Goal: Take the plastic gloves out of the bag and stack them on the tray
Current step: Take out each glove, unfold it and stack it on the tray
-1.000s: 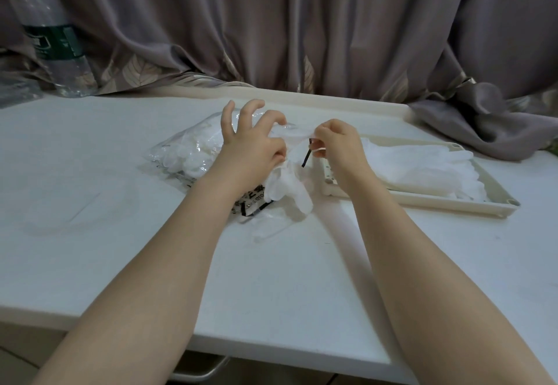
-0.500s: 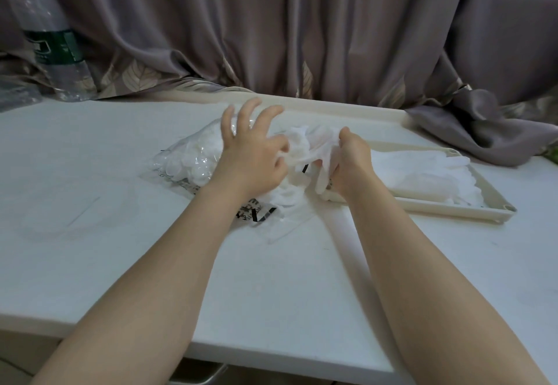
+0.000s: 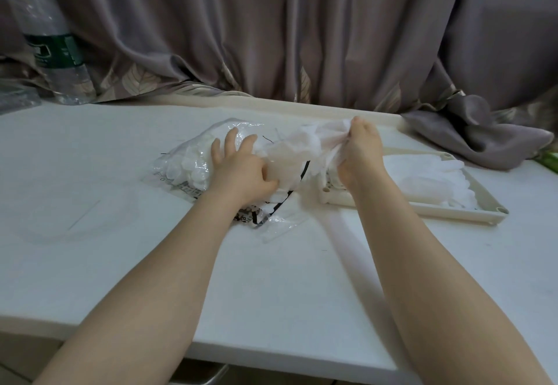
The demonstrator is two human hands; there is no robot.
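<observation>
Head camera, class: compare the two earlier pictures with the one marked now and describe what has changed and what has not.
The right hand, which pinched at the bag's mouth a second ago, now grips a plastic glove and has drawn it up and to the right, toward the tray. The left hand still presses the bag flat on the table. Bag, tray, its glove stack and the bottle have stayed put.

No text can be read. The bag carries black print along its near edge, too small to make out. The bottle has a green label, its lettering blurred.
</observation>
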